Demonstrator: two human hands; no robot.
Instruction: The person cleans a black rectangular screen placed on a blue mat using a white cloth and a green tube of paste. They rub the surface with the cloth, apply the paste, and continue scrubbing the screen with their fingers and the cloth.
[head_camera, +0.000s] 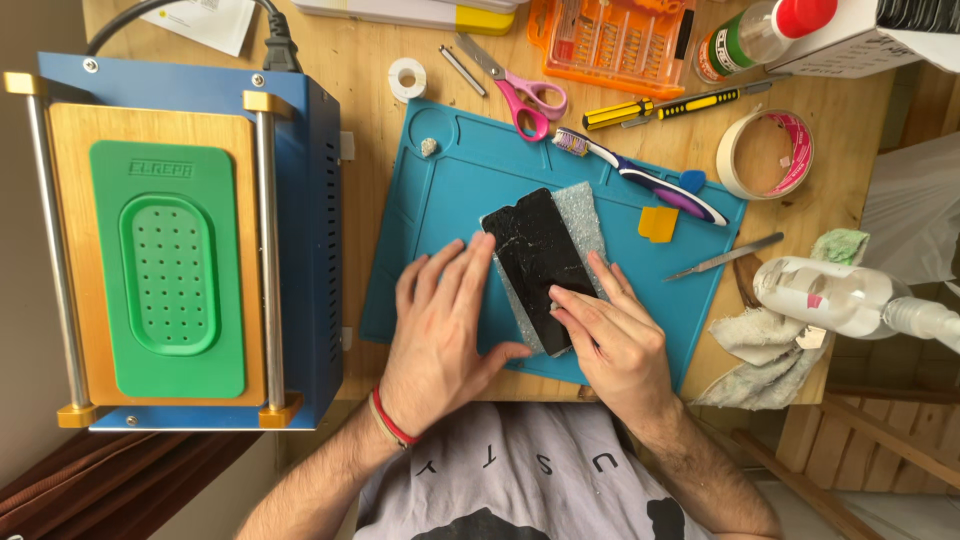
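Pressing flat, left hand (440, 330) lay open on the phone's (537, 262) left edge, right hand (612, 335) pinched its lower right edge, phone sat mid-mat (440, 180), toothbrush (640, 178) at two o'clock, scissors (520, 90) at twelve, tape (765, 153) further right.

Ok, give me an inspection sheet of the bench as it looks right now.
Surface: wooden table with a blue work mat on it.
Job's things: cracked black phone lying on a grey sheet on the mat.
Clutter: toothbrush, scissors, screwdriver, tape roll, tweezers, rag, spray bottle, orange bit case.
Grippers: left hand flat at the phone's left edge; right hand pressing its lower right edge, fingertips on it.
Cables: black power cord into the blue machine.
Surroundings: wooden slats at lower right.
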